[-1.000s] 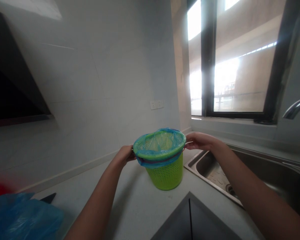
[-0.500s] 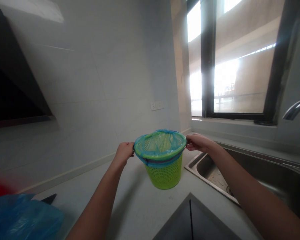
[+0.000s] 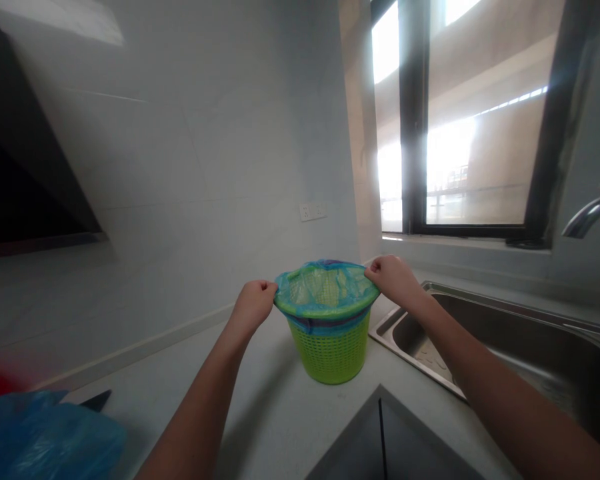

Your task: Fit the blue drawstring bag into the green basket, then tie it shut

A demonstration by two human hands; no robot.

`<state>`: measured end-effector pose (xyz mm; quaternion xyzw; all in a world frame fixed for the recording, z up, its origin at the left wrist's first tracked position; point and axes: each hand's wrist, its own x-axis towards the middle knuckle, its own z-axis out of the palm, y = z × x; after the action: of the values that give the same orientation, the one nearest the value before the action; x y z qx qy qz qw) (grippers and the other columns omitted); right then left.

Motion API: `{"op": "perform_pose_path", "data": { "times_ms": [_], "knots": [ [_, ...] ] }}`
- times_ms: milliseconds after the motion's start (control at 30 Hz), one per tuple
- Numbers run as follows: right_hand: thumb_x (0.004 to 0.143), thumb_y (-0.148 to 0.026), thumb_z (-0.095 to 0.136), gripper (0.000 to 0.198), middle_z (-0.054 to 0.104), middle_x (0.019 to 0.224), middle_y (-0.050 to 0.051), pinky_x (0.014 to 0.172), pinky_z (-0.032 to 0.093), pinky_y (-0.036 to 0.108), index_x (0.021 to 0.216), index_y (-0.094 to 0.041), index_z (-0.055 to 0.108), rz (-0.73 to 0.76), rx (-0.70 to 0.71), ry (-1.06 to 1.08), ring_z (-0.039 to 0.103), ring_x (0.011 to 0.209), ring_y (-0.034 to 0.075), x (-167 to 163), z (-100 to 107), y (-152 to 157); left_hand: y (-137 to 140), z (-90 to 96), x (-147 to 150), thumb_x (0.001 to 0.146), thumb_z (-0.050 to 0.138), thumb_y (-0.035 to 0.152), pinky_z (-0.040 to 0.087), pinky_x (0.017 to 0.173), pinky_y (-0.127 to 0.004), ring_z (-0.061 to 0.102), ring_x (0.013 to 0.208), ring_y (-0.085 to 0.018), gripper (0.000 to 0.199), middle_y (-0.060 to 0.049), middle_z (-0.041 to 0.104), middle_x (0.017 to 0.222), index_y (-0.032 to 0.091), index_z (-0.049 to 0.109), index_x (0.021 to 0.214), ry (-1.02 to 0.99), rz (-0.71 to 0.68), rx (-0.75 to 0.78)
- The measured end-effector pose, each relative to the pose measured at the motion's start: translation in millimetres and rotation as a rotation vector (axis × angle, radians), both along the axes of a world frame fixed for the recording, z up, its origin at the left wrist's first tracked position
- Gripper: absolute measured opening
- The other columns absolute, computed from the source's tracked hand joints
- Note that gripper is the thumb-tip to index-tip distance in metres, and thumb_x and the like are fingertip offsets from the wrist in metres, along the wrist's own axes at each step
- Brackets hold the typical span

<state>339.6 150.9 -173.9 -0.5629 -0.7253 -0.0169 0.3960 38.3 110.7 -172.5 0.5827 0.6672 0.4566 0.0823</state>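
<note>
while the green basket (image 3: 331, 343) stands on the tabletop (image 3: 275, 407) beside the sink (image 3: 505, 347), its blue liner bag (image 3: 325, 293) is gripped.
the bag's rim is pinched by the clenched left hand (image 3: 253, 305) and right hand (image 3: 393, 279) at opposite sides.

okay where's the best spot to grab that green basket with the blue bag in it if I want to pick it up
Probably at the rim of the green basket, one hand on each side, where the left hand and right hand now pinch the blue bag. The rim flares wider than the tapering mesh wall, so fingers can hook under it; the bag film alone looks slippery.
</note>
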Motion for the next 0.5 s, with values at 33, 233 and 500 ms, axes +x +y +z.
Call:
{"op": "perform_pose_path", "data": {
  "times_ms": [33,233,500],
  "knots": [
    [0.079,-0.029,0.054,0.030,0.052,0.051,0.002,0.055,0.026,0.029,0.051,-0.019,0.053,0.028,-0.008,0.021,0.041,0.053,0.013,-1,1,-2,-3,1.8,1,0.073,0.052,0.038,0.024,0.049,-0.027,0.040,0.050,-0.013,0.029,0.001,0.046,0.050,0.018,0.054,0.052,0.035,0.001,-0.010],
    [0.081,-0.035,0.056,0.030,0.056,0.056,0.002,0.057,0.028,0.028,0.056,-0.018,0.057,0.052,0.002,0.114,0.046,0.058,0.014,-5,2,-5,-26,13.5,5,0.070,0.053,0.035,0.020,0.048,-0.029,0.033,0.046,-0.012,0.030,0.001,0.038,0.045,0.020,0.045,0.045,0.178,-0.024,-0.143],
    [0.084,-0.024,0.044,0.028,0.065,0.068,0.009,0.057,0.032,0.028,0.068,-0.015,0.065,-0.053,-0.123,0.097,0.053,0.064,0.016,16,7,10,-26,24.2,-13,0.071,0.055,0.041,0.027,0.052,-0.030,0.046,0.053,-0.018,0.028,-0.002,0.051,0.051,0.019,0.059,0.054,0.165,0.092,-0.081]
  ]
}}
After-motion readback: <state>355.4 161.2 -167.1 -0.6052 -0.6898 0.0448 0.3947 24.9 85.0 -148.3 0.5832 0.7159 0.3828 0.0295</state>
